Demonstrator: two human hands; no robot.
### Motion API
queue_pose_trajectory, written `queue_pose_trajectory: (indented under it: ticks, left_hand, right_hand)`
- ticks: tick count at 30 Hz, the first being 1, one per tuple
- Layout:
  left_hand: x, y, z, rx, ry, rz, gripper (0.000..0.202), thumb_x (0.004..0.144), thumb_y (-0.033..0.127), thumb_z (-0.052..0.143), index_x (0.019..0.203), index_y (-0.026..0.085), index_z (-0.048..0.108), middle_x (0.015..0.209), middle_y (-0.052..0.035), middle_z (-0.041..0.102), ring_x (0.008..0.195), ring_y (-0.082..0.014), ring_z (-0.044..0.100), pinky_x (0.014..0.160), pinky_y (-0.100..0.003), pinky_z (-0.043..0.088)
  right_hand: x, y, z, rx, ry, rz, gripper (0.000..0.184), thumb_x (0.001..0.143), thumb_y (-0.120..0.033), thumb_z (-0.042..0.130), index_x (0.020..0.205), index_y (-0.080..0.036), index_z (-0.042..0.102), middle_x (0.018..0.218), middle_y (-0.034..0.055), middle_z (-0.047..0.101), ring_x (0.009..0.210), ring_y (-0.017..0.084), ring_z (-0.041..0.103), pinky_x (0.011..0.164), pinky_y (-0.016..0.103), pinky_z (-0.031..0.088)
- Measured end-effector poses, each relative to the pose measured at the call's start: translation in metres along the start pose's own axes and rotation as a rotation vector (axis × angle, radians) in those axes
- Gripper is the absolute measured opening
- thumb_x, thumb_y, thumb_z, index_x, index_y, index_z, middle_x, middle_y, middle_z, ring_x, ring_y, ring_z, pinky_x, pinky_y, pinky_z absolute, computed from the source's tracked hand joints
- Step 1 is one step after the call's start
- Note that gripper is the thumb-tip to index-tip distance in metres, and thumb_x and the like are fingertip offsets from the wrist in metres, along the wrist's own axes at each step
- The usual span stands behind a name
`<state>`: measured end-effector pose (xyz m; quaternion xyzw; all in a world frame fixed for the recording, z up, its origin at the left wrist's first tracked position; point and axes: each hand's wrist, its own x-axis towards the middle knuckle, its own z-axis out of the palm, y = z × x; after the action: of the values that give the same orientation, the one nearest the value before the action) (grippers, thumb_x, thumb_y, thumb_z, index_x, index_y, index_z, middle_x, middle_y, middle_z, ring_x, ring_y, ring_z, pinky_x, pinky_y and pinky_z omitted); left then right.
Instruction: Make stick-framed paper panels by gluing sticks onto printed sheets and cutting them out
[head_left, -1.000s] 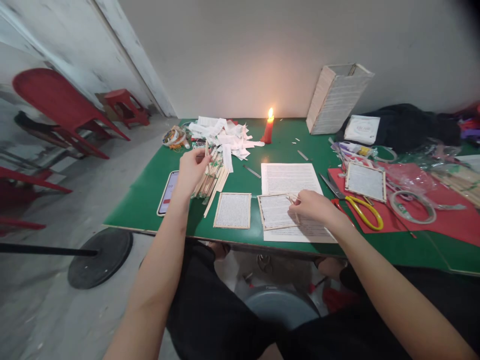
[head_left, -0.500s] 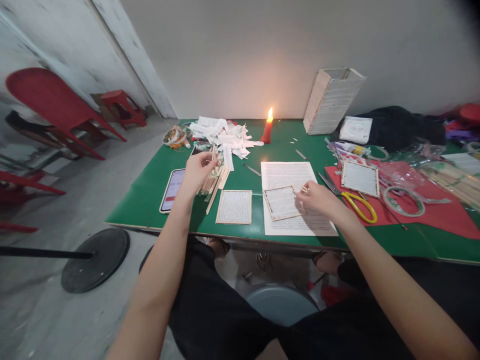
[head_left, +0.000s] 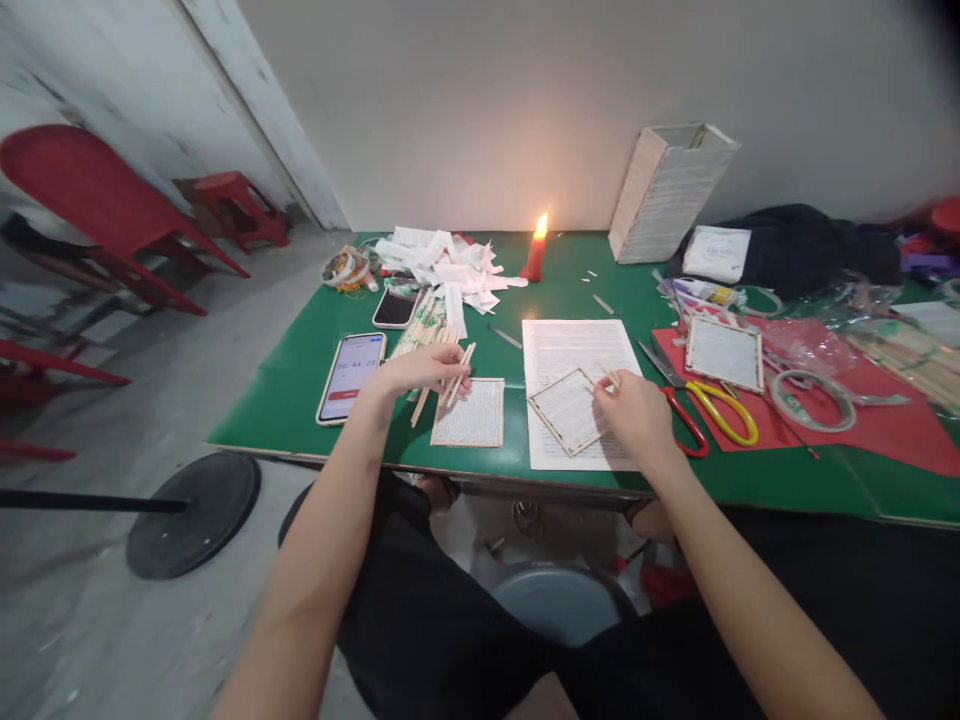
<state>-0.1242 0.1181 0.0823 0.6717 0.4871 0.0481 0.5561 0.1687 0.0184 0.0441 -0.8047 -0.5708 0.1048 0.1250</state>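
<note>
Sticks (head_left: 468, 358) are pinched in left fingers (head_left: 448, 355), a short stick (head_left: 613, 377) in right fingers (head_left: 606, 393); box (head_left: 660, 205) interior is unclear.

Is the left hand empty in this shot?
No, the left hand holds a few thin sticks above the left paper panel.

On a green table (head_left: 270, 415), the left hand (head_left: 435, 372) holds several thin wooden sticks (head_left: 466, 360) over a square panel (head_left: 480, 425). To its right, the right hand (head_left: 634, 405) pinches small stick pieces (head_left: 613, 378) at the right edge of a stick-framed panel (head_left: 570, 410), turned askew over a printed sheet (head_left: 577, 340). A phone (head_left: 349, 375) showing a timer lies left; scissors (head_left: 699, 390) lie right. On the far side, a lit red candle (head_left: 536, 258) stands between paper strips (head_left: 442, 260) and a tall, open-topped box (head_left: 660, 195).
</note>
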Motion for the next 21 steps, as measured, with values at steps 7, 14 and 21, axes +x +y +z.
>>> queue_pose_trajectory:
  ticks: [7,14,21]
  left_hand:
    - [0.007,0.011,0.027,-0.210,-0.140,0.129,0.021,0.086,0.039,0.064,0.091,0.020,0.058,0.110,-0.0078,0.071,0.098,-0.0202,0.069,0.078,-0.031,0.052]
    - [0.024,0.018,0.059,-0.208,-0.162,0.225,0.017,0.083,0.035,0.068,0.087,0.019,0.064,0.096,-0.0041,0.067,0.083,-0.0159,0.060,0.071,-0.029,0.048]
    - [0.027,0.017,0.058,-0.147,-0.074,0.285,0.019,0.084,0.035,0.064,0.076,0.018,0.064,0.072,0.0005,0.057,0.066,-0.0131,0.053,0.065,-0.028,0.045]
  right_hand:
    - [0.021,0.015,-0.015,0.550,-0.154,-0.056,0.019,0.073,-0.034,0.065,0.071,-0.016,0.067,0.054,-0.0020,0.050,0.053,0.013,0.044,0.053,0.029,0.030]
    - [0.018,0.015,-0.016,0.791,-0.185,-0.117,0.032,0.073,-0.045,0.071,0.084,-0.015,0.068,0.057,-0.0053,0.042,0.052,0.010,0.035,0.051,0.028,0.023]
    - [0.010,0.007,-0.013,1.039,-0.414,-0.048,0.028,0.076,-0.041,0.070,0.071,-0.019,0.054,0.056,-0.0071,0.038,0.050,0.008,0.027,0.049,0.028,0.018]
